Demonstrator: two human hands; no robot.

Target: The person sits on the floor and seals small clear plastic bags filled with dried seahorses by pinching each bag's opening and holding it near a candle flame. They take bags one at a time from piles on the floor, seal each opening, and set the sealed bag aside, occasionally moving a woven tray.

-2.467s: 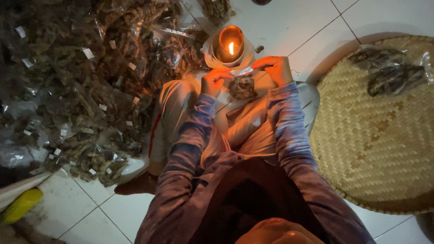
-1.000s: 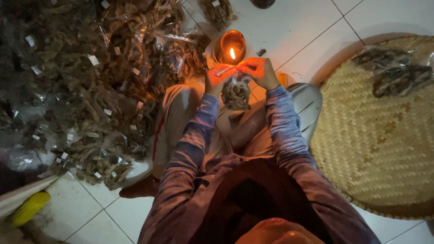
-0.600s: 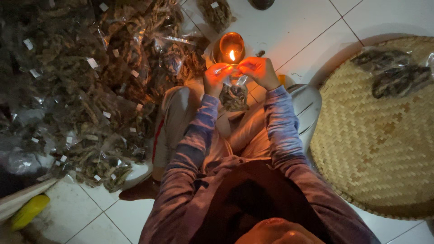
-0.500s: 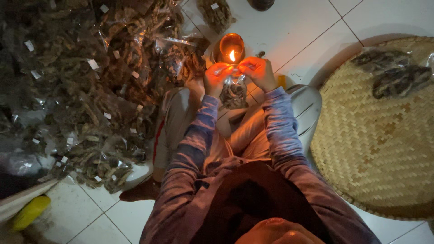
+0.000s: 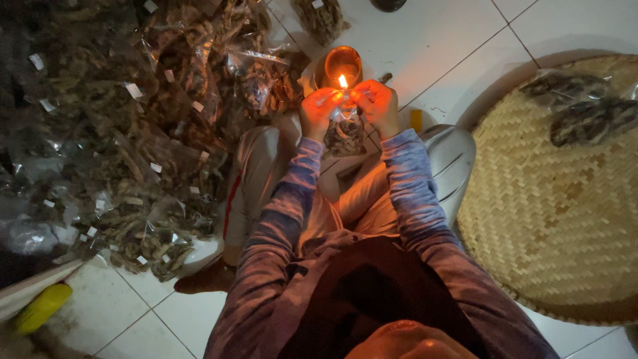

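Both hands are pinching the top edge of a small clear packet of dried pieces. Left hand is gripping its 9 o'clock corner, right hand the 3 o'clock corner. Packet is hanging between them, its top right at the lamp flame at 12 o'clock. Pile of filled packets is lying at 9 o'clock, woven tray at 3 o'clock on the tiled floor.

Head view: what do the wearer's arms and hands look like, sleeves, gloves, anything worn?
Both arms wear long sleeves of a mottled blue-purple knit, ending in ribbed cuffs at the wrists. The left sleeve and right sleeve match, apparently one garment. The left hand and right hand are bare: no gloves, and no rings or watch that the dim, flame-lit picture shows.
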